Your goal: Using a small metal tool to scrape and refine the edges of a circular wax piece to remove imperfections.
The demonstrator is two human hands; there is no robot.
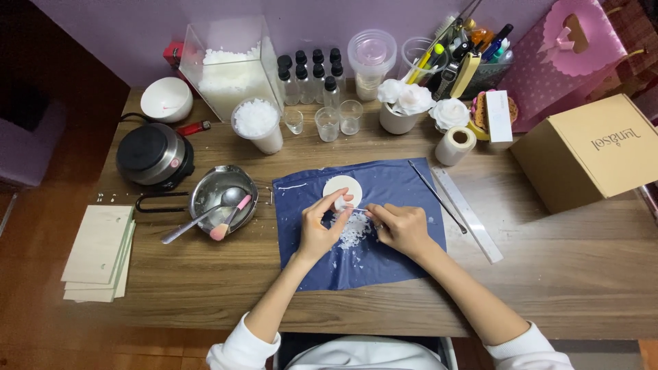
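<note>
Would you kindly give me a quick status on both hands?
Left hand pinching white disc. Right hand holding thin tool, type unclear. Wax flakes on blue mat between them. Nothing blocking.

Brightness: evenly lit table (562, 274), dim floor at left edge.
Light source: from above.
Shadows: soft, short, under hands and jars.
Glare: small highlights on metal bowl (221, 188).
Focus: sharp centre.
Distortion: slight wide-angle bending at edges.

You are sitting at a home craft desk (548, 274): hot plate (152, 155) at ten o'clock, wax flakes box (229, 68) and dropper bottles (312, 72) at twelve.
</note>
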